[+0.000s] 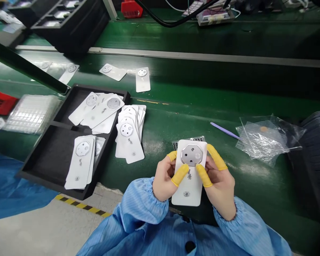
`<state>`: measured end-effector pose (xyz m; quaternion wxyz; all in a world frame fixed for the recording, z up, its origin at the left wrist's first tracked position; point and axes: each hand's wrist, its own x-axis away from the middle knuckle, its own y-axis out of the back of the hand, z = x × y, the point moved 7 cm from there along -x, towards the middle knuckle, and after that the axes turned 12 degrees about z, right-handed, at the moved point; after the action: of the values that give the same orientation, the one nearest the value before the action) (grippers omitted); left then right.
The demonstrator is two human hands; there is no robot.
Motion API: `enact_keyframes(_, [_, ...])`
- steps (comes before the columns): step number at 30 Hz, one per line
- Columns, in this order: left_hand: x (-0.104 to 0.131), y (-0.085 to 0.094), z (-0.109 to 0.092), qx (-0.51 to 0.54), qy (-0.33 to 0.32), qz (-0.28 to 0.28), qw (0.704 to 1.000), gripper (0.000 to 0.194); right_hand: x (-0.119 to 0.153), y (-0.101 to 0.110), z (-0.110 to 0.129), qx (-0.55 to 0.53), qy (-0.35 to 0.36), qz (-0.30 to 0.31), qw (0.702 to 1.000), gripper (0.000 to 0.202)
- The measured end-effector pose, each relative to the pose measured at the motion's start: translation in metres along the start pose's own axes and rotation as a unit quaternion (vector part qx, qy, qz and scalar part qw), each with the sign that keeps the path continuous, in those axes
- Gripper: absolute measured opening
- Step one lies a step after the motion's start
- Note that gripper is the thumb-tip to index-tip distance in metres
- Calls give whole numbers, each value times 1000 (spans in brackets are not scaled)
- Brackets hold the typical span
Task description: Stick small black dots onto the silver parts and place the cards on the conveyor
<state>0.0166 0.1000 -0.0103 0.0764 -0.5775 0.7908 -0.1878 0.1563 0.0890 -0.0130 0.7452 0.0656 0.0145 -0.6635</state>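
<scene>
A white phone back cover (186, 186) with a silver octagonal camera ring is held upright before me, its printed side facing me. My left hand (165, 176) grips its left edge, and my right hand (220, 185) grips its right edge. Yellow finger cots cover the thumbs and some fingers; both thumbs press just below the ring. Partly hidden behind the cover lies a sheet with dark dots (201, 139). To the left on the bench is a fanned stack of similar covers (130, 142). Purple tweezers (224, 130) lie to the right.
A black two-compartment tray (48, 156) on the left holds more covers. Clear plastic bags (269, 138) lie at right beside a dark stack (317, 149). Loose covers (143, 80) rest farther back. Black trays (72, 28), clear trays (32, 112) and a red bin (1, 102) stand left; a blue sleeve (16, 188) shows.
</scene>
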Motion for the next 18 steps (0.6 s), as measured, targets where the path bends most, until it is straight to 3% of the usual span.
enact_keyframes(5, [1, 23, 0, -93, 13, -99, 991, 38, 14, -4, -23, 7, -64, -18, 998, 41])
enact_keyframes(9, [2, 33, 7, -83, 49, -131, 987, 50, 17, -9, -40, -15, -96, -18, 995, 46])
enact_keyframes(14, [-3, 31, 24, 15, 103, -94, 990, 58, 6, -14, -49, -119, -112, -9, 986, 47])
enact_keyframes(18, [-7, 30, 23, 43, 101, -51, 993, 56, 5, -9, -51, -114, -116, -22, 986, 44])
